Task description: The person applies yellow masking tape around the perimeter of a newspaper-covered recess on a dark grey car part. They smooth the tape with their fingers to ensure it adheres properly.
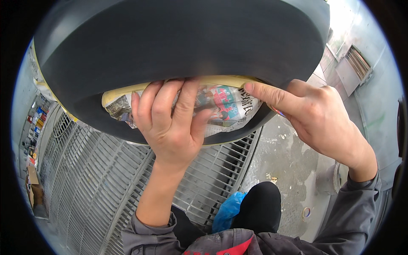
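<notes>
While the tape (225,80) ran left to right along the paper's (229,104) top edge, in the panel's (178,46) opening, my left hand (170,121) spread loosely over both, holding nothing visible; my right hand (316,114) reached the tape's right stretch, one digit extended, any grip hidden.

The panel (191,46) is dark grey, the tape (223,80) yellow, the newspaper (231,103) patterned teal and pink.

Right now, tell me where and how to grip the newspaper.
I'd pinch the newspaper at its lower edge, approaching from below: no tape shows there, whereas yellow tape runs along its top and the left hand covers its left-centre.
</notes>
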`<move>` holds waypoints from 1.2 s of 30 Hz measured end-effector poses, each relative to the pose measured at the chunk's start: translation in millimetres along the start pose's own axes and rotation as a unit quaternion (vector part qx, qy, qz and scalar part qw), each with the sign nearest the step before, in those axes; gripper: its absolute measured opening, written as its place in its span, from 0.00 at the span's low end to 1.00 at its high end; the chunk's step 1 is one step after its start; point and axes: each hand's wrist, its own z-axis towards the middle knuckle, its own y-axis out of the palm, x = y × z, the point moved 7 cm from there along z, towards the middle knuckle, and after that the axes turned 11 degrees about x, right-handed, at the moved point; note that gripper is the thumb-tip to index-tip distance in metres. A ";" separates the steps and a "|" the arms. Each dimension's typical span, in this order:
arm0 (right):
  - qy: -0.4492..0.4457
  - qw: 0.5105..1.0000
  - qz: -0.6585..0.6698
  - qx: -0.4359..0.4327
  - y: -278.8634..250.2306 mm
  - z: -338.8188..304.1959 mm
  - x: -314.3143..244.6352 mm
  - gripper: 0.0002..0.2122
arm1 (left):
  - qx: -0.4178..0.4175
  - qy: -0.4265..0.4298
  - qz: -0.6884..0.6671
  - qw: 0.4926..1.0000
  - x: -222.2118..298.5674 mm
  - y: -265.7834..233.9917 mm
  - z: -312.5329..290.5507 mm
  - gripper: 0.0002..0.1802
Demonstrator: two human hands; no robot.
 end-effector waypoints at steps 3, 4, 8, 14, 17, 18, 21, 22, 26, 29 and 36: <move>0.003 1.000 -0.018 0.019 0.4 1.7 1.2 0.30 | 0.004 0.002 -0.009 1.000 -0.3 1.3 0.3 0.30; 0.004 0.999 -0.020 0.025 0.6 1.9 1.2 0.29 | 0.003 0.002 -0.010 1.000 -0.5 1.9 0.0 0.30; 0.010 0.999 -0.044 0.022 6.7 -0.3 -0.5 0.30 | 0.005 0.001 -0.015 1.000 -0.4 2.7 -1.4 0.30; 0.025 0.998 -0.052 0.017 11.8 -0.3 -5.0 0.32 | 0.007 0.002 0.001 1.000 2.7 3.1 -1.3 0.30; 0.030 0.998 -0.055 0.018 11.9 -1.5 -4.7 0.33 | 0.018 0.006 0.009 1.000 5.8 4.0 -0.5 0.30; 0.029 0.998 -0.059 0.018 12.5 -1.6 -5.3 0.34 | 0.020 0.008 0.010 1.000 6.2 4.6 -0.8 0.31; 0.025 0.997 -0.065 0.022 13.8 -2.3 -6.8 0.35 | 0.022 0.018 0.018 0.999 8.6 6.1 -0.7 0.32; 0.023 0.997 -0.066 0.023 14.1 -2.7 -7.0 0.36 | 0.019 0.022 0.022 0.999 9.7 6.0 -0.4 0.32; 0.019 0.997 -0.076 0.028 14.6 -4.8 -7.7 0.36 | 0.014 0.030 0.019 0.999 14.4 7.2 -0.6 0.31; 0.019 0.996 -0.077 0.028 14.0 -4.8 -9.4 0.36 | 0.022 0.057 0.039 0.997 18.3 5.4 1.6 0.30; 0.011 0.996 -0.082 0.037 16.2 -4.5 -8.3 0.36 | 0.039 0.050 0.042 0.997 23.6 9.4 3.5 0.31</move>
